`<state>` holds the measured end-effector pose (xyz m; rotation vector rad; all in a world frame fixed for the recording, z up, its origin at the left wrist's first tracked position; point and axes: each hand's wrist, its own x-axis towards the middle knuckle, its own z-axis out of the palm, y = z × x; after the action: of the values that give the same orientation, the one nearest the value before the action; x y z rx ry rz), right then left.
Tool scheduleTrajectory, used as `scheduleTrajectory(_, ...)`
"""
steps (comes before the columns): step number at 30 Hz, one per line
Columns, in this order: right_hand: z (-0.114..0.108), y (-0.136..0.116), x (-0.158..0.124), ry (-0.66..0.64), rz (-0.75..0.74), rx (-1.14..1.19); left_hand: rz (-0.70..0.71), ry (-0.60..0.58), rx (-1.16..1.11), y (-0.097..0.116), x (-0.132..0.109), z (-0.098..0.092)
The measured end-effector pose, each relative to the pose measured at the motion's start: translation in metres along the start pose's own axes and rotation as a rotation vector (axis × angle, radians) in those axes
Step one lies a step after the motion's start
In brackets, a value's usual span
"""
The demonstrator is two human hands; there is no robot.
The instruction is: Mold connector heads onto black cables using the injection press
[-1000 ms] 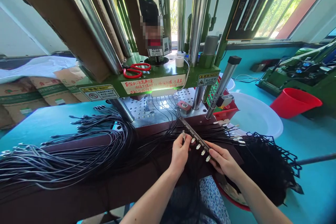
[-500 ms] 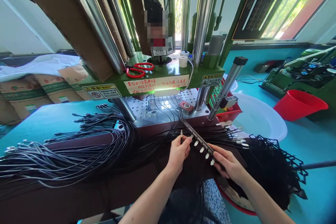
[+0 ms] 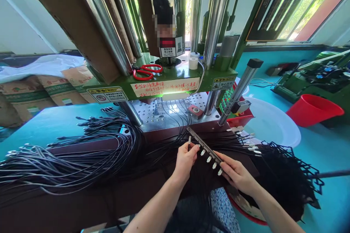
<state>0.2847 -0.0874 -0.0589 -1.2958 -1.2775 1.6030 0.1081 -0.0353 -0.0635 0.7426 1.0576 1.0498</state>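
Note:
In front of the press, my right hand (image 3: 237, 173) is closed round the lower end of a dark metal bar (image 3: 205, 145), held at a slant. Several silver cable plugs (image 3: 208, 159) stick out along its near side, with black cables hanging below. My left hand (image 3: 186, 160) pinches a cable connector (image 3: 189, 140) with a silver tip, pointing up beside the bar's upper part. Its fingertips are close to the topmost plug on the bar; whether they touch it I cannot tell.
A green press (image 3: 177, 87) with red scissors (image 3: 147, 72) on its ledge stands ahead. Bundled black cables (image 3: 109, 153) cover the bench at left; more black parts (image 3: 281, 178) lie at right. A white tub (image 3: 276, 120) and red bucket (image 3: 314, 110) are on the floor.
The bar has shifted slightly left, toward my left hand, and its upper end is closer to the connector. My left hand has barely moved. The whole view has shifted slightly.

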Motion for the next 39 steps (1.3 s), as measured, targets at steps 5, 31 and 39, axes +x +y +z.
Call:
scheduleTrajectory(5, -0.001, -0.003, -0.001, 0.005, 0.012, 0.042, 0.055, -0.009, 0.031, 0.003, -0.001, 0.000)
scheduleTrajectory(31, -0.012, 0.000, 0.001, -0.092, 0.030, 0.039, -0.060, -0.122, 0.215, 0.014, 0.001, -0.010)
scheduleTrajectory(39, 0.000, -0.004, -0.004, -0.047, 0.007, -0.083, 0.108, -0.081, 0.313, 0.006, 0.011, -0.007)
